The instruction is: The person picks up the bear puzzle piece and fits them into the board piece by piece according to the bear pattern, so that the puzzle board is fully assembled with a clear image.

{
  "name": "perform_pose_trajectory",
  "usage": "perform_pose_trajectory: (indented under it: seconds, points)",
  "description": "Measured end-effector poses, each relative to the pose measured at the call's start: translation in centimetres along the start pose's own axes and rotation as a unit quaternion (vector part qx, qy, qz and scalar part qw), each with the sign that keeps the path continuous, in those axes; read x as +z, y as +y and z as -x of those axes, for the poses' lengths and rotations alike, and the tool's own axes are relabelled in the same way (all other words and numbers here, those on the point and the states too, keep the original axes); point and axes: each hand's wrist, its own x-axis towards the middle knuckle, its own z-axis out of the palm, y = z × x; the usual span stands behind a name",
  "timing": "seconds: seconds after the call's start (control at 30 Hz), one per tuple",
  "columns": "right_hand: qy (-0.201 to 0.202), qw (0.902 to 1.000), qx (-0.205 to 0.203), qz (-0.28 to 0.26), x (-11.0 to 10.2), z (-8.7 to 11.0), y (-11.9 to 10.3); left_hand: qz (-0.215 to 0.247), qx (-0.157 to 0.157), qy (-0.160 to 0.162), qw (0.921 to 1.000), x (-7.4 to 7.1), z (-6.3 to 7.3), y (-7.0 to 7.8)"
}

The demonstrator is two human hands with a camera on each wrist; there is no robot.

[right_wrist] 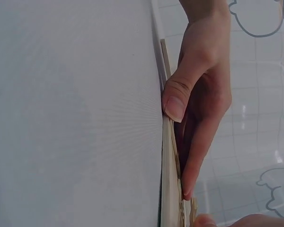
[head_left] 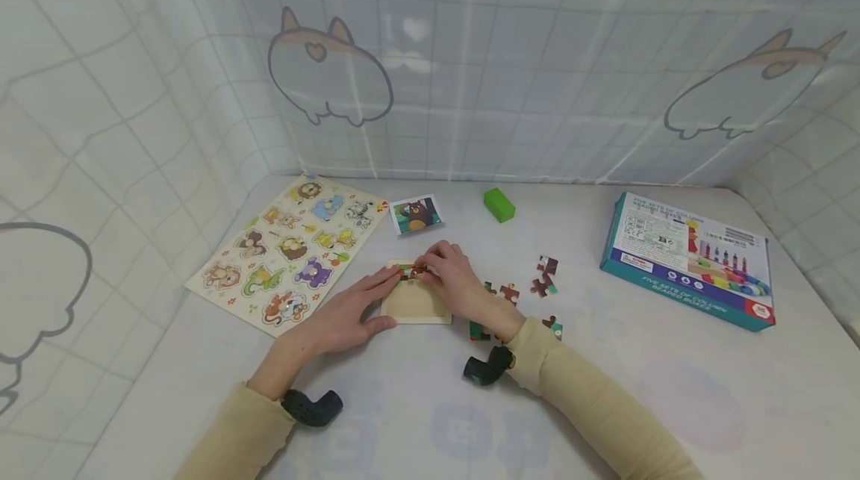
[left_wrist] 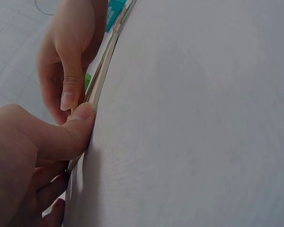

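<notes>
A shallow wooden puzzle tray (head_left: 415, 306) lies on the table, with a few colored puzzle pieces (head_left: 405, 272) along its far edge. My left hand (head_left: 349, 318) rests at the tray's left side, fingers stretched to the far corner and thumb at the near one. In the left wrist view its thumb (left_wrist: 80, 127) presses the tray's edge. Over the far part of the tray, my right hand (head_left: 452, 278) pinches a brown puzzle piece (head_left: 420, 269) between thumb and fingers, mostly hidden by them. Its fingertips lie close beside the left fingertips.
Several loose puzzle pieces (head_left: 508, 293) lie right of the tray, some partly behind my right wrist. A bear picture card (head_left: 416, 214) and a green block (head_left: 499, 205) are farther back. An animal board (head_left: 289, 248) lies left, a beaded boxes carton (head_left: 688, 260) right.
</notes>
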Motion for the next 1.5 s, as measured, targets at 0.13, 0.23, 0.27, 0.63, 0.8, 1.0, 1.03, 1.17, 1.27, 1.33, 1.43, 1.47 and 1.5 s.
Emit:
perform_pose_trajectory:
  seconds: [0.13, 0.23, 0.27, 0.63, 0.8, 1.0, 1.03, 1.17, 1.27, 1.33, 1.43, 1.47, 1.5]
  points:
    - [0.008, 1.0000, 0.001, 0.002, 0.2, 0.0, 0.1, -0.006, 0.008, 0.008, 0.9999, 0.1, -0.1, 0.0]
    - [0.014, 0.9999, -0.002, 0.009, 0.4, 0.0, 0.2, -0.008, 0.011, 0.011, 0.9998, 0.1, -0.1, 0.0]
    - [0.015, 0.9998, -0.004, 0.012, 0.5, 0.0, 0.3, -0.008, 0.012, 0.013, 0.9998, 0.1, -0.1, 0.0]
    - [0.031, 0.9981, -0.032, 0.044, 1.1, 0.1, 0.5, -0.014, 0.007, 0.019, 0.9997, 0.4, 0.0, 0.1]
    - [0.034, 0.9978, -0.028, 0.049, 1.2, 0.2, 0.5, -0.013, 0.000, 0.016, 0.9998, 0.4, 0.0, 0.2]
    - [0.026, 0.9986, -0.003, 0.045, 1.0, 0.1, 0.4, -0.015, 0.000, 0.019, 0.9997, 0.5, 0.0, 0.3]
    - [0.025, 0.9987, 0.001, 0.045, 1.0, 0.1, 0.3, -0.016, 0.000, 0.020, 0.9997, 0.5, 0.0, 0.4]
    - [0.022, 0.9989, 0.009, 0.041, 1.0, 0.0, 0.3, -0.019, -0.005, 0.023, 0.9995, 0.5, 0.0, 0.5]
    - [0.019, 0.9988, 0.015, 0.042, 0.9, 0.0, 0.2, -0.026, -0.013, 0.024, 0.9993, 0.5, -0.1, 0.7]
    - [0.019, 0.9988, 0.018, 0.042, 0.9, 0.0, 0.2, -0.035, -0.017, 0.025, 0.9989, 0.6, -0.1, 0.8]
    - [0.020, 0.9987, 0.019, 0.043, 1.0, 0.0, 0.3, -0.043, -0.018, 0.029, 0.9985, 0.6, -0.2, 1.0]
    - [0.021, 0.9987, 0.018, 0.043, 1.0, 0.0, 0.3, -0.047, -0.017, 0.030, 0.9983, 0.6, -0.2, 1.1]
    - [0.022, 0.9986, 0.017, 0.044, 1.1, 0.0, 0.3, -0.051, -0.014, 0.032, 0.9981, 0.7, -0.3, 1.1]
